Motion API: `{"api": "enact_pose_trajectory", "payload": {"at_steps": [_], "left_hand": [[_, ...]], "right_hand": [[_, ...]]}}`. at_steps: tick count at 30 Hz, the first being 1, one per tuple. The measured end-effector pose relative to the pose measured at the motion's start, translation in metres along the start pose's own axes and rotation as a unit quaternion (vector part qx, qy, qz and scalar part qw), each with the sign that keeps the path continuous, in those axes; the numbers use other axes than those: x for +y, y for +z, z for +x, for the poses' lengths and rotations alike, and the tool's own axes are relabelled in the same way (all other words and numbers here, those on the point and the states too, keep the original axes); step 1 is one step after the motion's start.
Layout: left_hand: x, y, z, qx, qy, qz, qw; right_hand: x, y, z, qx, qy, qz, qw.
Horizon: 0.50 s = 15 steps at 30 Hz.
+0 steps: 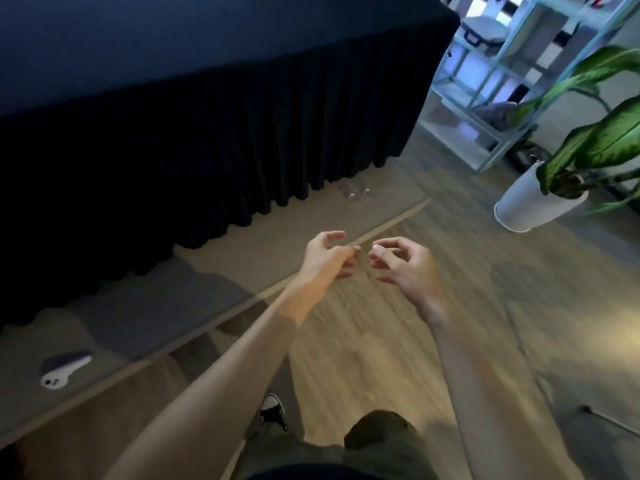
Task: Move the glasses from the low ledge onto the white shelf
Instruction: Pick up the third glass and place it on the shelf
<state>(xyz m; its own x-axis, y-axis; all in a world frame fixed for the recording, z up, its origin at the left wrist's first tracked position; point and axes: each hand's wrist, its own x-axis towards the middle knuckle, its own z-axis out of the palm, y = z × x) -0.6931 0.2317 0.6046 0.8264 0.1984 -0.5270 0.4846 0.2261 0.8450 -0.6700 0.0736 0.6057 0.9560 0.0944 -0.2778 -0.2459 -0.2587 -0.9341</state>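
Head view looks down past the person's knee and a black shoe [272,408] to both forearms stretched out over the wood floor. Left hand [327,254] and right hand [403,263] are held close together in the air, each with its fingers loosely curled and spread apart, closed on nothing; the blur hides the fingertips, but no object shows in either hand. Just beyond them runs the low ledge [214,271], a long carpeted step at the foot of a dark curtain [173,150]. A small white and dark object [64,370] lies on the near-left part of the ledge; what it is cannot be told. Farther along, near the far end and close to the curtain hem, the glasses [356,192] stand as a small cluster of clear tumblers, well apart from both hands. Beyond, to the right, a potted plant [540,199] sits on the floor, and behind it the white shelf [485,109] rises. Judging by this, nothing has been moved yet: the reach, pickup and carry to the shelf all remain.
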Motion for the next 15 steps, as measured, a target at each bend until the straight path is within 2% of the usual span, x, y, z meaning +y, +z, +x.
{"api": "enact_pose_trajectory", "payload": {"at_steps": [7,10,12,15], "left_hand": [[0.032,0.046,0.099,-0.029,0.014,0.098,0.995],[0.048,0.076,0.146,-0.025,-0.009,0.068,0.997],[0.059,0.099,0.180,-0.006,-0.019,0.056,0.998],[0.072,0.138,0.233,0.057,-0.027,0.099,0.993]], "right_hand": [[-0.005,-0.030,0.098,0.021,0.019,0.024,0.999],[-0.004,-0.050,0.155,0.014,0.018,0.037,0.999],[-0.001,-0.065,0.198,0.000,0.022,0.037,0.999],[-0.001,-0.095,0.262,-0.019,0.029,0.018,0.999]]}}
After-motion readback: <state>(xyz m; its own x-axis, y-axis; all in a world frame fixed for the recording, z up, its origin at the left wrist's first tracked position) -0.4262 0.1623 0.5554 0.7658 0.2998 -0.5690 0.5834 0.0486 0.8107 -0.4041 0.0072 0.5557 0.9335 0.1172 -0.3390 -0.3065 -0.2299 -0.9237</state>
